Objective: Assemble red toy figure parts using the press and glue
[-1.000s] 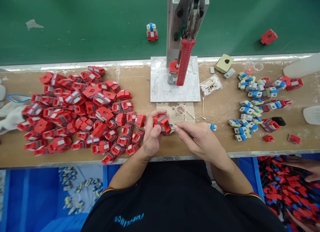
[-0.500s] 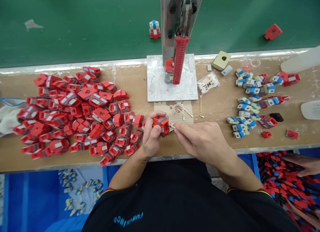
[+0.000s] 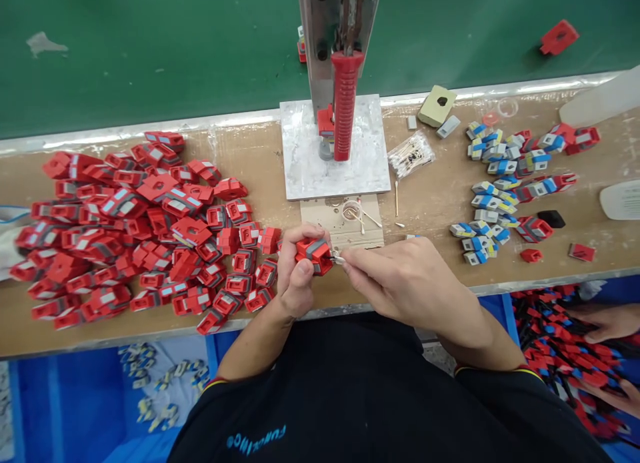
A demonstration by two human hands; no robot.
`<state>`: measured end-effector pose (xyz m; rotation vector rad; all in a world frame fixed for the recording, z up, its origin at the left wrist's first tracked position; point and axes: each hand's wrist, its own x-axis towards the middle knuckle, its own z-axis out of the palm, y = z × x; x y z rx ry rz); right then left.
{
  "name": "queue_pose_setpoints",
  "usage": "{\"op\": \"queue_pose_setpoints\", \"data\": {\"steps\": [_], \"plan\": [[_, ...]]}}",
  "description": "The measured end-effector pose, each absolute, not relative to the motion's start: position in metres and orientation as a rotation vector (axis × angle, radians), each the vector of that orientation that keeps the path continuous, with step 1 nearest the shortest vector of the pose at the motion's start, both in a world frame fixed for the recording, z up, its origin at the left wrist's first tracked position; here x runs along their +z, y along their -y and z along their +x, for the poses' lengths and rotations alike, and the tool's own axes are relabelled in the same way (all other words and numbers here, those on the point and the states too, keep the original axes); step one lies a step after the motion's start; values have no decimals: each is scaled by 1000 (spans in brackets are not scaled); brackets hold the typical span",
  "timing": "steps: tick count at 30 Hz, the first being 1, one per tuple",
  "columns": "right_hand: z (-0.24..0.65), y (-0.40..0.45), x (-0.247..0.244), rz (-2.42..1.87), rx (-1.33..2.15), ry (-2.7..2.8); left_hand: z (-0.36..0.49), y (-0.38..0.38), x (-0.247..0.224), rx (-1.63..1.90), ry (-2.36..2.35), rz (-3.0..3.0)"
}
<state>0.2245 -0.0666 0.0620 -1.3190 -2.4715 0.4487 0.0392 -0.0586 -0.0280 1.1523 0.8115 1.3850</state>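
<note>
My left hand (image 3: 299,276) is closed round a red plastic block with a grey band (image 3: 314,251), its right end facing my other hand. My right hand (image 3: 400,276) pinches a small white stick with a dark tip, which looks like a cotton swab (image 3: 338,258). The dark tip meets the right end of the red block; how far in it goes is hidden. Just beyond both hands lies a piece of cardboard (image 3: 320,218) with a small clear round dish (image 3: 352,210) and loose swabs on it.
A lever press with a red handle (image 3: 345,110) stands on a metal plate (image 3: 295,176) ahead. Many red blocks (image 3: 160,223) are heaped left. White, blue and yellow parts (image 3: 487,200) lie right, past a bag of swabs (image 3: 411,154). Another person's hands (image 3: 613,322) reach into a bin at lower right.
The view has shifted slightly, so the bench appears moved a little left and up. My hands keep the same holds on the red block and the swab.
</note>
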Motion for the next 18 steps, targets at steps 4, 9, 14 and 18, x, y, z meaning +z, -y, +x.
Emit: {"op": "queue_pose_setpoints", "data": {"steps": [4,9,14,18], "plan": [[224,65,64,-1333,513,2517,41,58,-28,1398,-832,1174],[227,55,63,-1237,651,2522,42,58,-23,1413,-821,1130],[222,55,67,-1243,741,2583,49,57,-23,1490,-745,1083],[214,58,70,-1373,750,2667,54,56,-25,1571,-793,1023]]}}
